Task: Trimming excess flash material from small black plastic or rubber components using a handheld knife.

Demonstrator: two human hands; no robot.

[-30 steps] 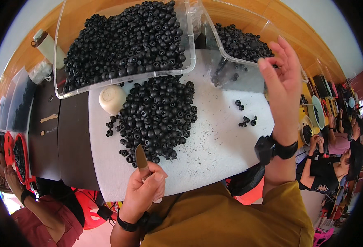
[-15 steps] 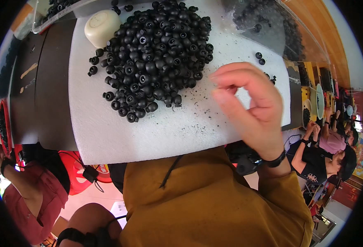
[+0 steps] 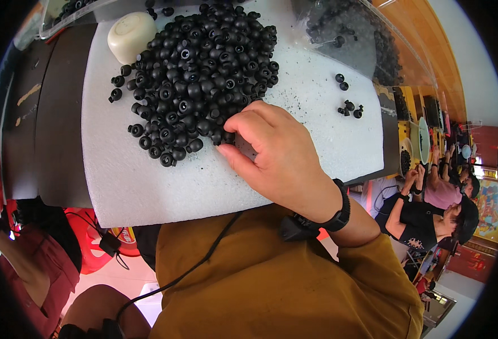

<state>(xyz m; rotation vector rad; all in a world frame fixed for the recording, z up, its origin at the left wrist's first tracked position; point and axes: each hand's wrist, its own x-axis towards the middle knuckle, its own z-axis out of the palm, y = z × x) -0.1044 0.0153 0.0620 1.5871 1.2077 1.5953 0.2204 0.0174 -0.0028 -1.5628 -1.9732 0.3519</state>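
Note:
A heap of small black round rubber-like parts (image 3: 198, 79), each with a hole or a short stub, lies on a white foam sheet (image 3: 141, 198). My right hand (image 3: 283, 150) reaches in from the right to the heap's near right edge. Its thumb and forefinger close around one small black part (image 3: 228, 137), which still touches its neighbours. The other fingers curl behind and are partly hidden. My left hand does not show. A cream-coloured cup-like container (image 3: 130, 38), apparently upside down, sits left of the heap.
Several loose black parts (image 3: 350, 109) lie on the sheet's right side. A clear plastic box (image 3: 345, 42) of black parts stands far right, another clear bin (image 3: 71, 20) far left. Co-workers sit on both sides: a person in black (image 3: 421, 220), a red sleeve (image 3: 45, 265).
My right hand has moved left from over the sheet's right side to the heap, and its fingers now close on a part there. The view has shifted slightly.

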